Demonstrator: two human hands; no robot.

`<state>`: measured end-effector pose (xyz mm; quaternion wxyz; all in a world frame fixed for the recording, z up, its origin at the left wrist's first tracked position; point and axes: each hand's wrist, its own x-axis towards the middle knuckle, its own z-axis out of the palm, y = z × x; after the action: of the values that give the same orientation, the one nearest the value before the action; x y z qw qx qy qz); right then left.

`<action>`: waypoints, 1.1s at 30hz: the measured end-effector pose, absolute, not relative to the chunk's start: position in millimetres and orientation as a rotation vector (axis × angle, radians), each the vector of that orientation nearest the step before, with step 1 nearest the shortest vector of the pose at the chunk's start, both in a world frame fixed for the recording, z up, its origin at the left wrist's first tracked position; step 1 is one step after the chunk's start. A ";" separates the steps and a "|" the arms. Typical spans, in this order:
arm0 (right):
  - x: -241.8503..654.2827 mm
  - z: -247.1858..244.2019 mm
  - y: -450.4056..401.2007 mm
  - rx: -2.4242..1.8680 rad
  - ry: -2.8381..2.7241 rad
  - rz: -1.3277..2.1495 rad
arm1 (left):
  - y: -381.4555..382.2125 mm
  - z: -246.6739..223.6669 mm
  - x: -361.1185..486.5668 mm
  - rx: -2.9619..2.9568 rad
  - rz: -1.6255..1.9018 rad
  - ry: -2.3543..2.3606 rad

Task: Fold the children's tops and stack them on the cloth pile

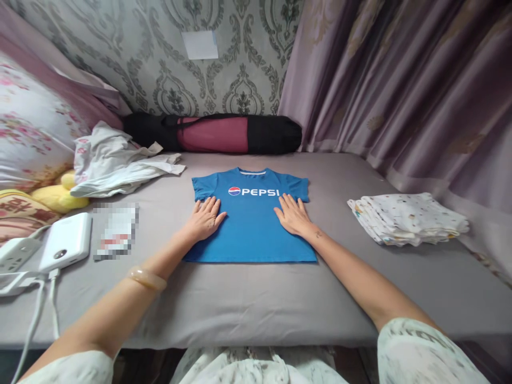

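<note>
A blue T-shirt (248, 229) with a white PEPSI print and a round logo lies spread flat, its collar toward the wall and its hem toward me. My left hand (205, 217) rests flat on the shirt's left side below the sleeve, fingers apart, with a pale bangle on that forearm. On the right side, my right hand (293, 214) lies flat with spread fingers, its fingertips beside the end of the print. Neither hand grips the cloth. Both short sleeves stick out sideways above the hands.
Folded patterned white cloths (408, 218) lie at the right of the grey bed surface (240, 304). At the left are a crumpled pale garment (116, 160), a blurred packet (118, 232), a white power bank (66, 242), cables and a yellow plush (60, 197). A black and maroon bag (214, 134) lies along the wall.
</note>
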<state>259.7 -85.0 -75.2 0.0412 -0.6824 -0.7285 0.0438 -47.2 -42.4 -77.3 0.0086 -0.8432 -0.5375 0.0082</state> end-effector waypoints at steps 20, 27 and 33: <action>271.4 -24.6 -222.7 -1.692 -2.597 0.559 | -113.6 -55.8 -80.5 -2.984 -0.068 -1.425; 261.7 -9.7 -125.5 -1.600 -2.473 0.545 | -134.5 -50.5 -11.7 -3.010 -0.172 -1.437; 243.7 -52.8 -27.7 -2.150 -2.209 0.384 | -148.4 -64.8 -2.8 -2.950 -0.171 -1.522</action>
<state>243.7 -27.7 -52.8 0.0177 -0.6919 -0.7111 0.1236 -2.8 -148.4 -64.8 -0.0911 -0.8839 -0.4559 -0.0511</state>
